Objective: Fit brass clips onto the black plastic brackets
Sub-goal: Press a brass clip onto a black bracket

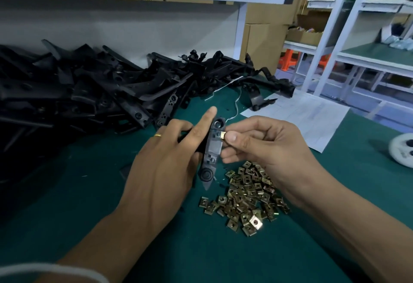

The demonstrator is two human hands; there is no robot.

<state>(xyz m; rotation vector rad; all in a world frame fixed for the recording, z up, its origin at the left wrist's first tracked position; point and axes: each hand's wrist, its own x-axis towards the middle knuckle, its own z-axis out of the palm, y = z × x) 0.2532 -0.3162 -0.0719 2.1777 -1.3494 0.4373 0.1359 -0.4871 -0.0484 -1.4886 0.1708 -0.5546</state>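
Observation:
My left hand point(165, 166) grips a long black plastic bracket point(212, 150) upright above the green mat, its index finger stretched along the bracket's left side. My right hand point(263, 146) pinches a small brass clip point(223, 135) between thumb and fingers, pressed against the bracket's right edge near its upper end. Just below my hands, a heap of loose brass clips point(248, 195) lies on the mat. A large pile of black brackets point(93, 90) covers the left and back of the table.
The green table mat point(201, 251) fills the foreground. White paper sheets point(304, 115) lie at the right, and a white round object point(402, 149) sits at the far right edge. Cardboard boxes point(266, 43) and white shelving point(366, 36) stand behind.

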